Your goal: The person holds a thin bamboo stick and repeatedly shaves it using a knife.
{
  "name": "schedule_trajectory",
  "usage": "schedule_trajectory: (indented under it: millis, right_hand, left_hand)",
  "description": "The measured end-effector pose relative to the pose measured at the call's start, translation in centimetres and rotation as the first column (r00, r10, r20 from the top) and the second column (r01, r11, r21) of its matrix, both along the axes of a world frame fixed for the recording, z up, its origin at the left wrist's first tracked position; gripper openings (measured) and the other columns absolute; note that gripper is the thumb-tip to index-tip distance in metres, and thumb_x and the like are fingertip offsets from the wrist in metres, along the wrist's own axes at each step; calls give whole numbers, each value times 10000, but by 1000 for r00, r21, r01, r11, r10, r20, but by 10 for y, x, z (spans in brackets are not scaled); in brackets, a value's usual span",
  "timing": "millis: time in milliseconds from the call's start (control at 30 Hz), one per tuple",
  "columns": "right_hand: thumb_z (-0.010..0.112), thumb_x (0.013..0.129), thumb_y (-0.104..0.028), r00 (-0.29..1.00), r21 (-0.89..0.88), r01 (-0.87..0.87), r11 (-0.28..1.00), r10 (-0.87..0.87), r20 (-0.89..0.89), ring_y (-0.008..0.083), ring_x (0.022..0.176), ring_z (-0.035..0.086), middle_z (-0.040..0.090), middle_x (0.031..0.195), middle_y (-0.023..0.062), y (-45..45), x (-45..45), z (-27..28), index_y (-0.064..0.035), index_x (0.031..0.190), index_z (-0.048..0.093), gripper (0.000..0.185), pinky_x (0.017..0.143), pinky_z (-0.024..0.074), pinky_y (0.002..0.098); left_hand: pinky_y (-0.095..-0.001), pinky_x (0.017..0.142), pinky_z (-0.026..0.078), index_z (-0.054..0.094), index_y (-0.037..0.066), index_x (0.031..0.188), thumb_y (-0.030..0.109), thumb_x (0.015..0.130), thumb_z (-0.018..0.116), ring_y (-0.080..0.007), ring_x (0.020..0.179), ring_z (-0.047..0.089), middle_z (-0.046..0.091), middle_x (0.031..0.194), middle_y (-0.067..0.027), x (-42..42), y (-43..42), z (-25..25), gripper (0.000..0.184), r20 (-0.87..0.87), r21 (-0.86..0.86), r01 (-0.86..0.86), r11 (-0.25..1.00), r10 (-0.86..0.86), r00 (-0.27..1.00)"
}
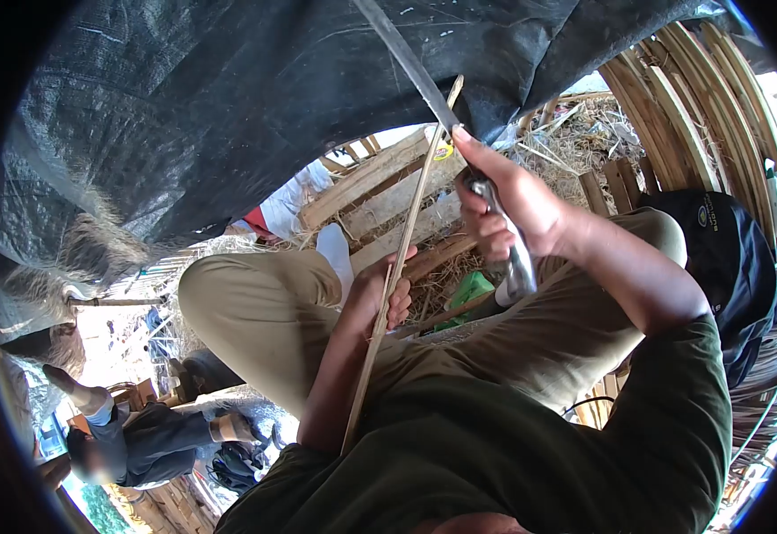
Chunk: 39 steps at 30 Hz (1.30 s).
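My left hand (379,292) is closed around a long, thin strip of split bamboo or wood (419,191). The strip runs from beside my chest up to a tip near the black sheet. My right hand (517,200) grips the shiny metal handle of a long knife (410,67), thumb stretched along toward the blade. Its blade points up and away, and its upper end leaves the frame. Near my right thumb, blade and strip cross in view; whether they touch I cannot tell.
A black plastic sheet (255,98) hangs ahead. Wooden slats (388,191) and dry straw (575,133) lie beyond my bent legs. Bundled strips (708,107) and a black bag (735,276) are at right. Another person (152,440) sits at lower left.
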State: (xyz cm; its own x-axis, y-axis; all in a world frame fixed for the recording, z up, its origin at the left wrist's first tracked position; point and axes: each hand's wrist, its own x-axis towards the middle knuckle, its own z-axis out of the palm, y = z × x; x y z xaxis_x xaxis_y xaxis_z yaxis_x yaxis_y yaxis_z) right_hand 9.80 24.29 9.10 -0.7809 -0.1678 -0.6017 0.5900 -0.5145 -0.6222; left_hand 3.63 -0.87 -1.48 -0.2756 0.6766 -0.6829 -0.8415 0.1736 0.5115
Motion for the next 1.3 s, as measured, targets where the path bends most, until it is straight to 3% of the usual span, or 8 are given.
schedule_trajectory:
  millis: [133, 233, 400, 567, 767, 833, 1000, 1300]
  right_hand:
    - [630, 829, -693, 996, 830, -48, 555, 90, -3, 197, 419, 556, 504, 470, 44, 38, -12, -20, -8, 608, 565, 723, 476, 497, 354]
    - [684, 792, -655, 924, 979, 198, -54, 344, -167, 259, 538, 666, 597, 537, 110, 65, -13, -42, 78, 740, 651, 735, 585, 565, 398]
    - [641, 866, -539, 904, 992, 97, -79, 423, -54, 312, 620, 696, 647, 616, 147, 63, -16, -34, 60, 889, 689, 602, 639, 584, 410]
    - [494, 999, -418, 868, 964, 151, -219, 496, -23, 360, 625, 687, 623, 625, 171, 62, -19, -74, -141, 1117, 683, 355, 600, 576, 440]
    - [492, 986, -461, 888, 984, 76, -160, 460, 7, 418, 758, 693, 637, 693, 216, 60, -22, -71, -242, 1150, 685, 334, 723, 564, 472]
    - [499, 978, -473, 933, 1000, 20, 13, 360, -23, 427, 800, 693, 636, 698, 224, 59, -24, -62, -254, 1146, 689, 335, 760, 555, 475]
    - [578, 934, -476, 959, 999, 33, 21, 281, -37, 383, 867, 700, 677, 803, 236, 63, -27, -66, -64, 1127, 666, 463, 786, 529, 452]
    - [597, 925, -474, 960, 995, -67, 68, 277, 45, 331, 822, 714, 694, 777, 202, 59, -24, -56, 19, 1069, 665, 518, 763, 529, 436]
  left_hand:
    - [-282, 342, 356, 369, 105, 1483, 316, 1037, 438, -123, 362, 390, 378, 519, -12, 4, -8, -8, 498, -2, 37, -9, 999, 10, 1000]
    - [-276, 347, 355, 392, 82, 1462, 337, 1028, 454, -120, 364, 389, 380, 521, -10, 5, -4, -3, 508, 21, 25, -30, 999, 29, 999]
    - [-283, 359, 376, 497, 21, 1315, 329, 1030, 423, -131, 379, 420, 430, 537, -22, 9, -6, -1, 427, -60, -16, 25, 1000, -26, 998]
    - [-289, 385, 417, 554, 22, 1116, 367, 1038, 359, -153, 407, 474, 522, 591, -54, 8, -25, 9, 404, -100, -128, 240, 962, -253, 962]
    - [-282, 394, 418, 541, 33, 1121, 455, 1044, 319, -152, 418, 462, 467, 594, -38, 26, -45, 34, 483, 49, 39, 147, 988, -149, 988]
    - [-271, 388, 394, 523, 38, 1158, 456, 1047, 323, -141, 421, 438, 436, 611, -21, 34, -58, 36, 476, 117, 110, 61, 992, -74, 990]
    - [-236, 383, 316, 481, 71, 1245, 393, 1048, 398, -95, 444, 371, 407, 667, 12, 48, -84, 40, 387, 183, 64, -99, 993, 85, 979]
    - [-224, 399, 336, 535, 88, 1285, 380, 1036, 470, -76, 480, 413, 456, 681, 21, 46, -83, 8, 388, -13, -236, -5, 972, 2, 1000]
